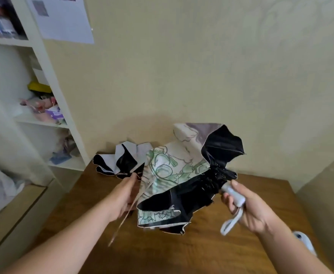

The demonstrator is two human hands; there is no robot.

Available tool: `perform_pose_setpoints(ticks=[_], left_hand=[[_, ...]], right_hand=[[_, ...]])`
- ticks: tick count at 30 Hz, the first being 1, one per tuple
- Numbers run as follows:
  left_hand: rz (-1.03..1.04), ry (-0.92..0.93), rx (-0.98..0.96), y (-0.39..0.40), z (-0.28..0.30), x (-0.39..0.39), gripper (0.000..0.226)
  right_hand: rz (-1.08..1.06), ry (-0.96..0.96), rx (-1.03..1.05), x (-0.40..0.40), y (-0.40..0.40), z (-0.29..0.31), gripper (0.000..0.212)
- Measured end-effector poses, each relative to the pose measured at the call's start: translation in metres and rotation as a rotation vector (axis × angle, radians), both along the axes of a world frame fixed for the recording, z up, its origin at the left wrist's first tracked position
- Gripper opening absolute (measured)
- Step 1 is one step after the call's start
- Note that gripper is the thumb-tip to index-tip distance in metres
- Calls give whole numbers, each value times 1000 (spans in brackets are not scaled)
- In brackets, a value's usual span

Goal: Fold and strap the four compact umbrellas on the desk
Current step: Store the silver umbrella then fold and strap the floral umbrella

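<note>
2 hands hold 1 umbrella [174,175] over my desk [201,252]: right hand [249,206] grips its handle [233,195], left hand [125,194] pinches its strap [126,216]; another umbrella [120,161] lies far left.

Held umbrella [184,175] above desk [201,250]; second umbrella [120,161] behind-left.

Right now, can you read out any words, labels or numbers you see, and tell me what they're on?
No text can be read.
Paper sheet on the wall: small printed patches, too blurred to read.
Umbrella held in both hands: green line drawing only, no words visible.
Shelf items: too blurred to tell any labels.
</note>
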State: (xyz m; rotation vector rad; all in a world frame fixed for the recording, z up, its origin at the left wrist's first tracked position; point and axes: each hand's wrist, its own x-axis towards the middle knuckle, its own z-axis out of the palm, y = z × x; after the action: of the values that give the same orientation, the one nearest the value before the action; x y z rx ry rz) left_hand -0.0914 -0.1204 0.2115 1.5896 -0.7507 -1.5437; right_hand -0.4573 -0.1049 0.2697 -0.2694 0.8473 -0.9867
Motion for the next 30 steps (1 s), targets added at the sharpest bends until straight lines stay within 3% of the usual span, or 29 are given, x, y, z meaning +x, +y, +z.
perform_pose_setpoints(ticks=[2,5,11,16,19,24,30], left_hand=[[-6,79,-40,3,-3,7,51],[-88,-34,-154,4,7,16,51],[-386,-307,-309,-4,32,18,11],[-501,-401,-448,-18,41,-1,34],[-506,-432,-460,-20,36,-11,25],[-467,-251,-347,-26,23,-11,23],[-364,-277,-243,-43,18,0,26]], right_hand=[[-25,-29,30,-1,0,-5,86],[-73,-77,53,3,3,-13,87],[-140,-103,37,15,11,-22,90],[-133,-129,46,19,19,-25,94],[-146,-137,38,20,21,-23,96],[-198,-97,-6,16,18,-30,114],[-40,59,-47,7,10,-47,103]])
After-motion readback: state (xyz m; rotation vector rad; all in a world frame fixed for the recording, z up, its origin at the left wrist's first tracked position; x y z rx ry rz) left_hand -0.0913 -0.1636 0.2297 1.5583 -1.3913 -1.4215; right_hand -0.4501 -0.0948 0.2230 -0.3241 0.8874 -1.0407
